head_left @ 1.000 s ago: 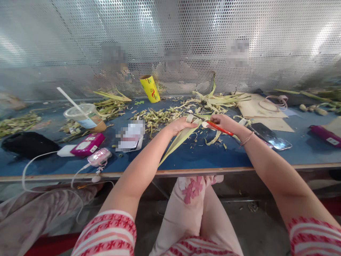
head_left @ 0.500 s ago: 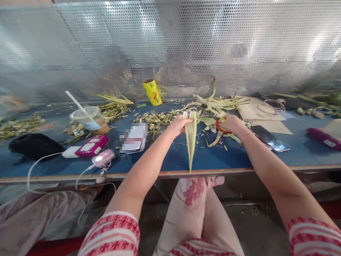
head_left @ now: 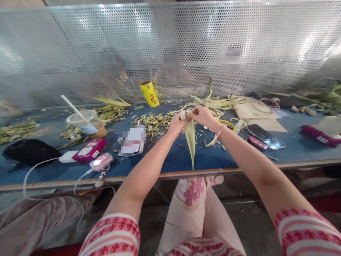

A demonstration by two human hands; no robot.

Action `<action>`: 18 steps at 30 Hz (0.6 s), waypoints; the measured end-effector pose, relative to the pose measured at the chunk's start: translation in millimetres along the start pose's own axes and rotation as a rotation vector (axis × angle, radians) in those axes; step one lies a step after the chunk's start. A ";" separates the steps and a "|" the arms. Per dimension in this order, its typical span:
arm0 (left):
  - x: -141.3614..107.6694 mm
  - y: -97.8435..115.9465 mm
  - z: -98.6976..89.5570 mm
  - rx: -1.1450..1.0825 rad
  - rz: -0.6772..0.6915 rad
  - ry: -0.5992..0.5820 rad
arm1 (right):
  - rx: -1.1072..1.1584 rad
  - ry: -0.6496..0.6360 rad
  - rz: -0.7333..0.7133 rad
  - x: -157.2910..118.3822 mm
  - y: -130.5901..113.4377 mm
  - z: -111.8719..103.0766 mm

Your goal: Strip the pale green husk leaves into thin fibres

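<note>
My left hand [head_left: 178, 123] is closed around the upper part of a long, pale green, husk-like leaf [head_left: 190, 142]. The leaf hangs down to a narrow point near the table's front edge, and its whitish top ends curl over beside my fingers. My right hand [head_left: 204, 115] has its fingers pinched at the same top end, close to the left hand. Behind my right wrist, scissors [head_left: 229, 124] lie on the table; only a yellow handle loop shows clearly.
Leaf scraps [head_left: 156, 122] cover the blue table [head_left: 213, 160] behind my hands. A drink cup [head_left: 87, 122] with a straw, a yellow tube [head_left: 149, 94], purple packs [head_left: 89, 150] and phones [head_left: 266, 137] stand or lie around. A perforated metal screen [head_left: 170, 42] closes the back.
My right hand has let go of the scissors, leaving them on the table, and moved left to the leaf's top. My left hand still holds the leaf, whose top ends now curl over.
</note>
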State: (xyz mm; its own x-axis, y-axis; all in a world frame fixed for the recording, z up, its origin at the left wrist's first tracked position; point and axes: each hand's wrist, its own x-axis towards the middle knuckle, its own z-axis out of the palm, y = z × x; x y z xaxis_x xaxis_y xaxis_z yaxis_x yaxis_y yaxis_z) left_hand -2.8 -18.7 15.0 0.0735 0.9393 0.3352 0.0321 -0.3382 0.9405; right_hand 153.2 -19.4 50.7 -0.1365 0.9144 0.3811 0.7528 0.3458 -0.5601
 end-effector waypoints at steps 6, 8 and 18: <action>-1.4 -1.4 4.2 -0.051 -0.135 0.027 | 0.235 0.077 0.054 3.3 15.6 16.9; -1.8 -2.4 6.5 0.003 -0.141 0.055 | 0.257 0.109 0.039 -1.3 19.6 17.9; -3.9 -2.6 12.0 0.003 -0.115 0.120 | 0.195 0.123 -0.089 -9.7 12.6 26.5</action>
State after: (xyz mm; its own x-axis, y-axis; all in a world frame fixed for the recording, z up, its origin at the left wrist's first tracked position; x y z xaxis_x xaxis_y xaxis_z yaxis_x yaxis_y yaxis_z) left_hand 8.8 -22.2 10.6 -0.0505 0.9720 0.2295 0.0362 -0.2279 0.9730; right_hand 147.0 -18.3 20.4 -0.1083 0.8502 0.5152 0.6011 0.4688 -0.6472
